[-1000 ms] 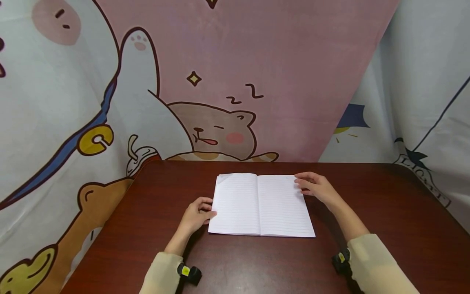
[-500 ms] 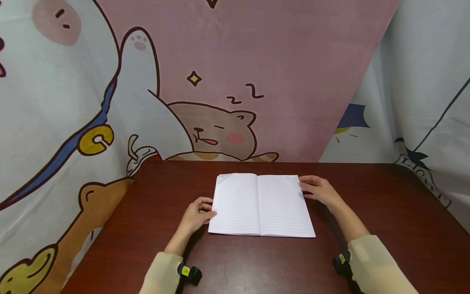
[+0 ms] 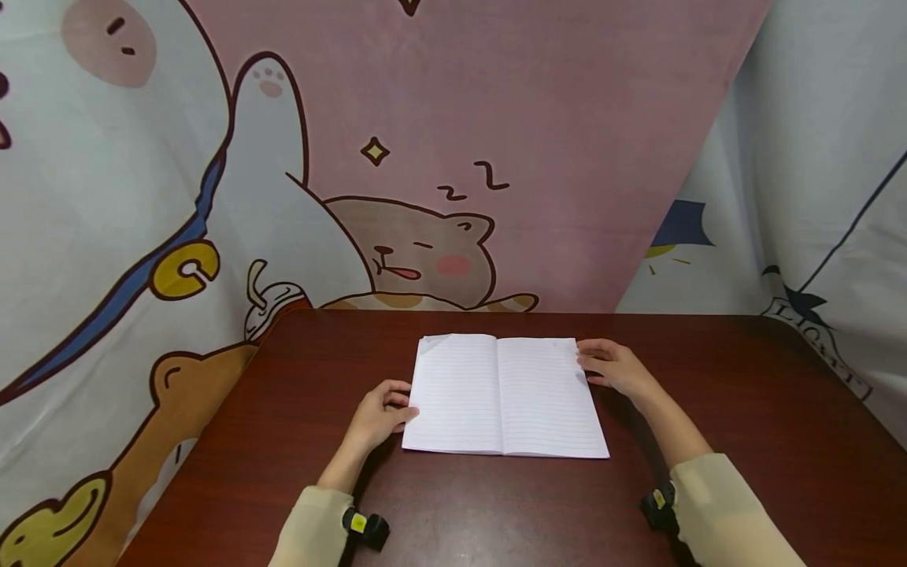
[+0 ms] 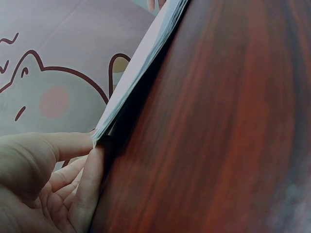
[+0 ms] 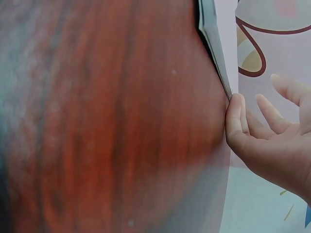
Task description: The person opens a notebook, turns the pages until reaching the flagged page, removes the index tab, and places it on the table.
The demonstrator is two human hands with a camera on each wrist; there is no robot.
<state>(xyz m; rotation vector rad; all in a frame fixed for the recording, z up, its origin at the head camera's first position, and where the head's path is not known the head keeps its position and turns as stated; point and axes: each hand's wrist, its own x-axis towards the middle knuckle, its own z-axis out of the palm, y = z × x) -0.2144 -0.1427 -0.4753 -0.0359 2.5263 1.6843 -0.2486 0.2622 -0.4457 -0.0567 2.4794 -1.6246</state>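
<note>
An open notebook point(image 3: 542, 398) with white ruled pages lies on the table in the head view. At its left edge, my left hand point(image 3: 383, 413) pinches the pages, thumb on top and fingers beneath; the left wrist view shows the notebook's edge point(image 4: 136, 77) between the thumb and a finger. On the opposite side, my right hand point(image 3: 615, 367) rests against the upper right edge with loosely extended fingers. In the right wrist view, fingertips point(image 5: 235, 104) touch the notebook's corner while the thumb stays apart from the page.
The dark red-brown table point(image 3: 489, 512) extends around the notebook. Behind it hangs a pink and white cloth point(image 3: 567, 157) with cartoon animals. Each wrist carries a small black camera, one seen beside the left sleeve point(image 3: 315, 528).
My right hand has slid slightly right, its fingertips going from over the page to the notebook's edge. The left hand and the notebook have stayed in place.
</note>
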